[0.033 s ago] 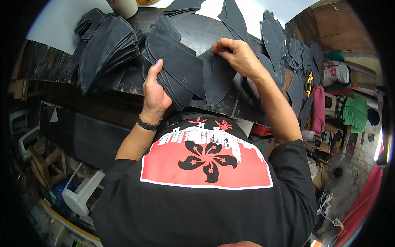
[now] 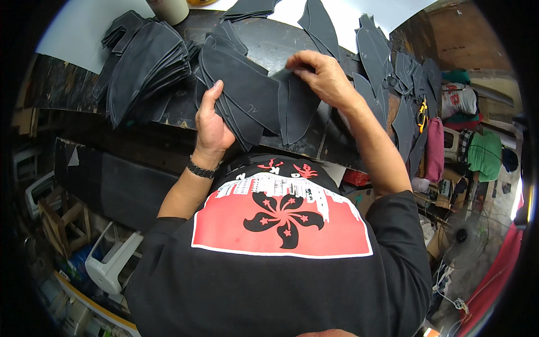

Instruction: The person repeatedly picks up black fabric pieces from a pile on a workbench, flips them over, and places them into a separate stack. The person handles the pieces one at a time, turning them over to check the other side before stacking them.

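My left hand (image 2: 213,124), a dark bracelet at its wrist, is closed round the left side of a fanned stack of dark grey cut pieces (image 2: 238,92). Its thumb lies along the edge, while the fingers are hidden underneath. The pieces look like leather or synthetic leather, with curved outlines and a small pale mark on one. My right hand (image 2: 320,76) pinches the upper edge of a curved cut piece (image 2: 298,115) at the stack's right side. That piece overlaps the others. Just left of the stack lies a thick pile of similar pieces (image 2: 147,64).
More cut pieces (image 2: 373,50) spread along the right of the dark worktable (image 2: 185,117). Yellow-handled scissors (image 2: 422,115) are at its right edge. White sheets (image 2: 73,39) and a pale cylindrical container (image 2: 169,10) are at the back. A white plastic chair (image 2: 112,261) stands lower left.
My right hand has shifted very slightly up and left at the piece's upper edge. My left hand and the stack look unchanged.
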Tool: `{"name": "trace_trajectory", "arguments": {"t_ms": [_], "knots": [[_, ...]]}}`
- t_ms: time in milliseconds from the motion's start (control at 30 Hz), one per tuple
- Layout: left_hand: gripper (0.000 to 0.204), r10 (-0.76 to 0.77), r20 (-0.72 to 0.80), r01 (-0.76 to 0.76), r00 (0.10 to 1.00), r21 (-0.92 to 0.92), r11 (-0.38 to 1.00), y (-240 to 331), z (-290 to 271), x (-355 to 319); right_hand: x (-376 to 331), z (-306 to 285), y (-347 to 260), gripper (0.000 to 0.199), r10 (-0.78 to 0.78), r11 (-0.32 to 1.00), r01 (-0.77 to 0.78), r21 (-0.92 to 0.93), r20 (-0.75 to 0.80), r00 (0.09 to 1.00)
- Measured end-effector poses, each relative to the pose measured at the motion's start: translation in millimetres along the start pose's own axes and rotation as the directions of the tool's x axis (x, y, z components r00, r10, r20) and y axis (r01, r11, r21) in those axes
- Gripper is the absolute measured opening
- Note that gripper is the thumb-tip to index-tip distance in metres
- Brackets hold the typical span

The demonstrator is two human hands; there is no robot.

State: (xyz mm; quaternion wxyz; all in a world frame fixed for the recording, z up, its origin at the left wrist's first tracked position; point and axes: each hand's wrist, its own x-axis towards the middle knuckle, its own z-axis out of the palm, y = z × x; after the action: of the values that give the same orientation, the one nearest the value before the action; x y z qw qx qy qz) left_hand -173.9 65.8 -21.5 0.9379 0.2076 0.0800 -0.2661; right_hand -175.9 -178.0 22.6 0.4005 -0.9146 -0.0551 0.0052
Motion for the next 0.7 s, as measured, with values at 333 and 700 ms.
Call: {"name": "trace_trajectory", "arguments": {"t_ms": [333,700], "knots": [[0.038,0.083,-0.034,-0.08,0.996,0.085,0.993,-4.2,-4.6,7.8,-25.6,19.2,-40.2,0.021,0.117,0.99,-0.11,0.088,-0.083,0.99],[0.046,0.126,-0.016,-0.122,0.992,0.169,0.978,-5.7,-7.2,6.2,-22.2,23.1,-33.3,0.014,0.238,0.869,-0.168,0.466,-0.094,0.967]]}}
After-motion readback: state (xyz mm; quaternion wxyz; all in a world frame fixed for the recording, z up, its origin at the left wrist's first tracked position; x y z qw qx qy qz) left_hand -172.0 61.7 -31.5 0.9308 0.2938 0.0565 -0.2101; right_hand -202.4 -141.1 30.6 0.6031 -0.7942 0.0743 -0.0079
